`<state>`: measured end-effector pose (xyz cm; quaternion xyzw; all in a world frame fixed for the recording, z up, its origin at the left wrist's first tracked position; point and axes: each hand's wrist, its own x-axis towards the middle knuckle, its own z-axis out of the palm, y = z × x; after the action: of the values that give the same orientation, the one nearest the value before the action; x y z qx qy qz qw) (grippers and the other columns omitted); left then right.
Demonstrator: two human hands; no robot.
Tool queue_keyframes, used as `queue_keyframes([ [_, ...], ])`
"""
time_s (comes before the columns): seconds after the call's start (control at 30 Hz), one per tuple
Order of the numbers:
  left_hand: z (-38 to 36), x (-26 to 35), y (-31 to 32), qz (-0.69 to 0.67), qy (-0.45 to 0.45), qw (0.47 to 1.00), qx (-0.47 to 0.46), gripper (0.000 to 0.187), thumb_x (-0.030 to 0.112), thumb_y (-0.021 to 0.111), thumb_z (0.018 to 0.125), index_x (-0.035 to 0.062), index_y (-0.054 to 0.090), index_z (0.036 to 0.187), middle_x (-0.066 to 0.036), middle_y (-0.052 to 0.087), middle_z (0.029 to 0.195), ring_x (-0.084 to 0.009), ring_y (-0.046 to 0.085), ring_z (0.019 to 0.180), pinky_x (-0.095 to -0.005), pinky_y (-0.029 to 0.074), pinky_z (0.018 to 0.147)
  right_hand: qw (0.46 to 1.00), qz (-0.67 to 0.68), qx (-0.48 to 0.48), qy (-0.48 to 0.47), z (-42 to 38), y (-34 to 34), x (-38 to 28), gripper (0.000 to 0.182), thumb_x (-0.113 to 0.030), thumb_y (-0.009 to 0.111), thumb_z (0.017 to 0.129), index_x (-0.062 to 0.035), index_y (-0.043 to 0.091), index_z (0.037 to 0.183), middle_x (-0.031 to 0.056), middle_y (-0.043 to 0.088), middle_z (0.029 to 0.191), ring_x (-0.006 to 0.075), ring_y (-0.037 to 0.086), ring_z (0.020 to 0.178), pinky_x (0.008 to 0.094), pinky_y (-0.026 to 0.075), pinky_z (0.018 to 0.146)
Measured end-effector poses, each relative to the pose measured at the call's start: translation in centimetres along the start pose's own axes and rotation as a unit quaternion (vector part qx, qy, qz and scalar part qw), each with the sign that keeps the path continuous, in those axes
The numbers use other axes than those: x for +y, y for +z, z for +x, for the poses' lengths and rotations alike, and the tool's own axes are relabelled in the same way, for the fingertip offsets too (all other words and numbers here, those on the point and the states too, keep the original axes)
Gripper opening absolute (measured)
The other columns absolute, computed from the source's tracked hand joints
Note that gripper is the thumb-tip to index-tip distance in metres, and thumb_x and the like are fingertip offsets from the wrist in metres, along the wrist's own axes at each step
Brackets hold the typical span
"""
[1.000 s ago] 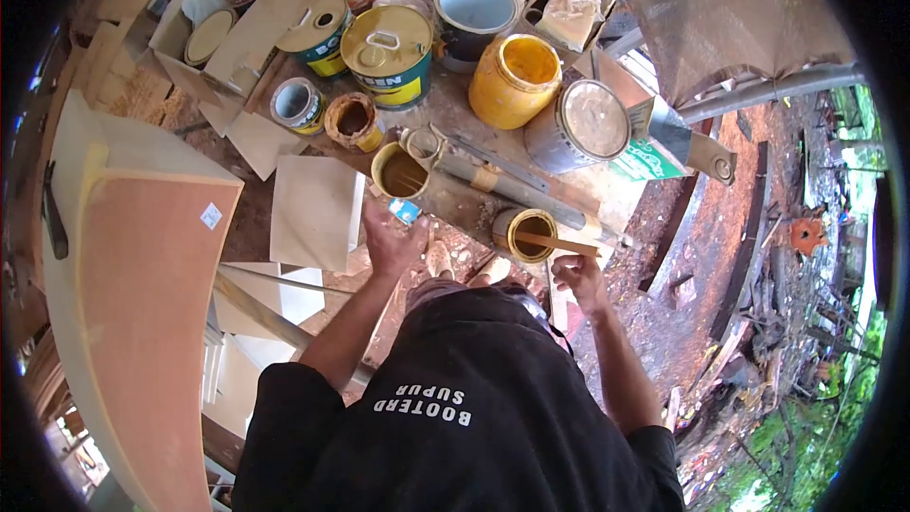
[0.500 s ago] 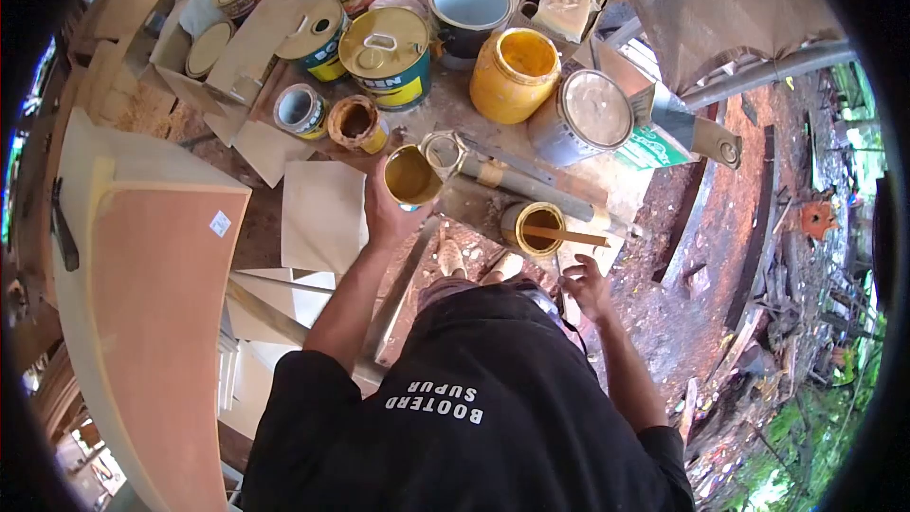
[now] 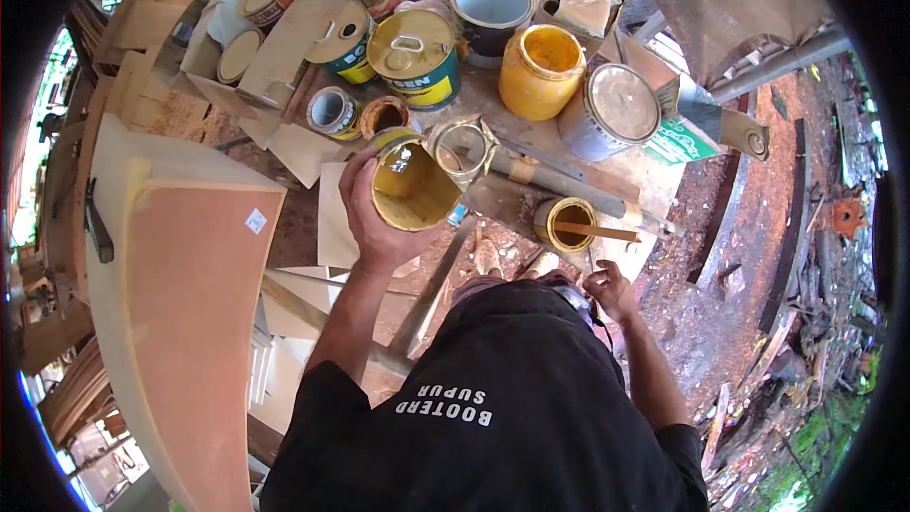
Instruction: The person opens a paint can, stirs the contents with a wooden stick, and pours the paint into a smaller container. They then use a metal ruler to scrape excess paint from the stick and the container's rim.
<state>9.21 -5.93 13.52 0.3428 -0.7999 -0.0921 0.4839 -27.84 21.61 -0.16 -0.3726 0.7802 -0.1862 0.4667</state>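
Note:
My left hand (image 3: 379, 218) is wrapped round the side of an open can (image 3: 417, 190) with a yellow-coated inside, held tilted so its interior shows. Its bent-back lid (image 3: 464, 148) stands out at the right of the rim. To the right, a smaller open can (image 3: 542, 224) with brown contents rests on the table, and a flat wooden stick (image 3: 611, 231) lies across its mouth. My right hand (image 3: 614, 290) is just below that can, not touching it, its fingers loosely bent and apart with nothing visible in them.
Paint cans stand behind, among them a green-yellow can (image 3: 414, 59), a yellow tub (image 3: 541, 73) and a grey can (image 3: 609, 112). Taped tubes (image 3: 559, 180) lie across the table (image 3: 488, 204). A large curved wooden panel (image 3: 199, 284) stands at the left.
The can in my left hand is raised closer to the camera and tilted, showing more of its inside. The whole view has shifted slightly, with the scene further right. My right hand's fingers are bent more.

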Motion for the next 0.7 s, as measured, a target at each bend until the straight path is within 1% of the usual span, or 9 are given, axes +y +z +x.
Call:
queue_keyframes([
  [0.07,1.6,1.4,-1.1,0.007,0.005,1.0,-0.018,0.129,0.024,0.107,0.056,-0.0005,0.031,0.157,-0.024,0.046,0.151,-0.039,0.055,0.133,-0.051,0.046,0.113,1.0,-0.008,0.002,0.0,0.1,0.2,0.3,0.066,-0.026,0.078,0.096,0.0055,0.049,0.146,0.0175,0.079,0.109,0.0257,0.079,0.095,0.0373,0.061,0.087],
  [0.13,3.5,4.3,-2.1,-0.076,-0.007,0.997,0.001,0.111,0.029,0.102,0.066,0.0002,0.039,0.153,-0.024,0.051,0.145,-0.0392,0.055,0.132,-0.0503,0.049,0.111,1.0,-0.017,0.001,0.008,0.0,0.2,0.3,0.066,-0.027,0.078,0.096,0.0052,0.049,0.146,0.0177,0.08,0.111,0.0255,0.079,0.095,0.0373,0.061,0.087],
  [0.23,6.7,5.6,-4.3,-0.098,0.084,0.992,0.011,0.095,0.031,0.095,0.078,-0.0015,0.044,0.15,-0.025,0.054,0.142,-0.0385,0.056,0.131,-0.0501,0.051,0.109,1.0,-0.008,0.001,0.022,-0.2,0.2,0.3,0.065,-0.029,0.08,0.095,0.0043,0.053,0.145,0.0186,0.08,0.114,0.0289,0.079,0.098,0.0382,0.061,0.089],
  [0.3,8.9,6.9,-5.7,-0.115,0.098,0.988,0.003,0.078,0.034,0.084,0.086,-0.0036,0.048,0.144,-0.025,0.058,0.137,-0.0372,0.059,0.126,-0.0503,0.051,0.108,1.0,-0.019,-0.005,0.008,0.1,0.3,1.9,0.065,-0.03,0.081,0.094,0.0034,0.055,0.144,0.0185,0.08,0.115,0.0303,0.079,0.098,0.0388,0.061,0.089],
  [0.37,11.1,10.0,-7.3,-0.171,0.031,0.985,-0.017,0.058,0.038,0.069,0.096,-0.0057,0.057,0.132,-0.025,0.065,0.126,-0.0355,0.064,0.116,-0.0505,0.052,0.108,1.0,-0.018,-0.003,0.006,0.7,0.9,4.1,0.066,-0.031,0.08,0.094,0.0028,0.055,0.144,0.0179,0.08,0.114,0.0297,0.079,0.096,0.0389,0.061,0.088],
  [0.43,13.5,13.7,-9.1,-0.228,-0.031,0.972,-0.039,0.055,0.043,0.053,0.105,-0.0078,0.066,0.119,-0.025,0.071,0.116,-0.0337,0.069,0.106,-0.0508,0.052,0.108,0.999,-0.007,0.006,0.031,0.6,0.9,3.2,0.068,-0.034,0.08,0.093,0.003,0.055,0.144,0.0178,0.08,0.114,0.0293,0.079,0.095,0.0389,0.061,0.087],
  [0.53,15.5,16.1,-9.5,-0.235,-0.041,0.97,-0.039,0.054,0.042,0.054,0.105,-0.0083,0.067,0.117,-0.024,0.071,0.115,-0.0331,0.069,0.107,-0.0506,0.051,0.109,0.998,-0.028,0.006,0.059,-0.8,-0.2,-0.3,0.073,-0.039,0.079,0.091,0.0039,0.054,0.145,0.0179,0.08,0.115,0.0289,0.079,0.095,0.039,0.061,0.086],
  [0.6,15.7,15.7,-9.2,-0.23,-0.034,0.972,-0.029,0.054,0.042,0.054,0.104,-0.0086,0.067,0.116,-0.024,0.072,0.114,-0.0328,0.069,0.107,-0.0505,0.051,0.109,0.998,-0.005,-0.001,0.058,-0.9,-0.3,-0.3,0.073,-0.038,0.079,0.091,0.0048,0.054,0.145,0.0192,0.08,0.115,0.0295,0.079,0.095,0.0386,0.061,0.087],
  [0.7,15.8,15.6,-8.9,-0.219,-0.025,0.975,-0.021,0.053,0.041,0.055,0.103,-0.0091,0.068,0.114,-0.023,0.072,0.113,-0.0322,0.07,0.108,-0.0504,0.051,0.11,0.997,-0.049,0.006,0.055,-0.5,0.4,1.3,0.072,-0.037,0.079,0.092,0.0047,0.054,0.144,0.0187,0.08,0.114,0.0289,0.079,0.096,0.0384,0.061,0.088],
])
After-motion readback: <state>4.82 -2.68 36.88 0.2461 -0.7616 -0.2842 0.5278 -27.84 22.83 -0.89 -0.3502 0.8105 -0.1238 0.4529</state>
